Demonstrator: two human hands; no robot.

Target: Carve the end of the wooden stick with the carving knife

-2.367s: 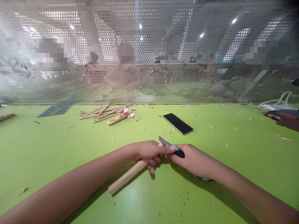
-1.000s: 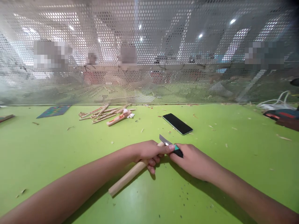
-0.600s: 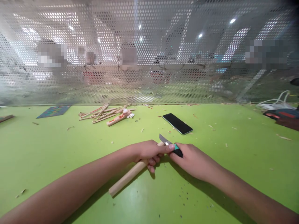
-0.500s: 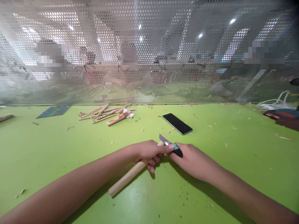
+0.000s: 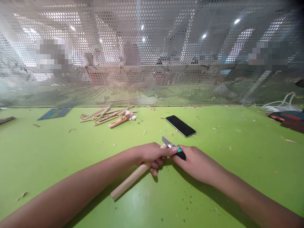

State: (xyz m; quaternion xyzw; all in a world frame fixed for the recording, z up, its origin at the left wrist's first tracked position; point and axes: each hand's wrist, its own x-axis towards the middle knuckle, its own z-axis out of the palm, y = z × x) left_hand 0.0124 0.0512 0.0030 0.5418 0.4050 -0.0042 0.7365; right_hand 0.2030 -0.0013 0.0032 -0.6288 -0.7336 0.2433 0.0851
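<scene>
My left hand point(image 5: 154, 155) is closed round a pale round wooden stick point(image 5: 130, 182), which slants from lower left to upper right; its near end sticks out below my wrist. My right hand point(image 5: 194, 163) grips a knife point(image 5: 180, 153) with a black and teal handle. The knife's short metal blade point(image 5: 167, 141) points up and left, over the far end of the stick. My left thumb presses on the knife near the teal part of its handle. Both hands are close together above the green table point(image 5: 142, 212).
Beyond my hands a black phone point(image 5: 180, 125) lies on the table. Carved wooden sticks point(image 5: 104, 117) are piled at the back left, beside a patterned mat point(image 5: 54, 113). Wood shavings are scattered about. A perforated metal screen point(image 5: 152, 85) stands behind; a white cable point(image 5: 280, 103) is at right.
</scene>
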